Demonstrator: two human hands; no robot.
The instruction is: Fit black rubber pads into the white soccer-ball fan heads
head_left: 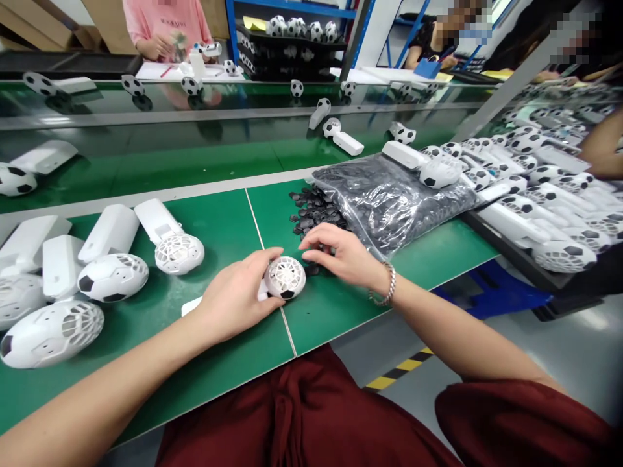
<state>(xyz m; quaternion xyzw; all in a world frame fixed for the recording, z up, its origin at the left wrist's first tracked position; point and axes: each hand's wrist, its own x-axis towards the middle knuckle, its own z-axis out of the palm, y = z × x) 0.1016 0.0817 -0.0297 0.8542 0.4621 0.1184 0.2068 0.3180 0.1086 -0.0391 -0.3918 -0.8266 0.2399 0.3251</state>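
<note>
My left hand [238,292] is closed around a white handheld fan [285,277] whose round head has a football-patterned grille. The grille faces up toward me, and part of the white handle shows under my wrist. Just to the right, my right hand [341,253] is held with thumb and forefinger close together in a pinch. Anything between those fingertips is too small to make out. Behind my right hand lies a loose pile of small black parts [316,211], next to a clear plastic bag [389,201] full of dark parts.
Several similar white fans [113,275] lie on the green table [195,350] at left. A black tray [516,253] heaped with fans stands at right. Beyond runs a green conveyor [195,155] carrying spaced fans. Co-workers [168,32] sit across from me.
</note>
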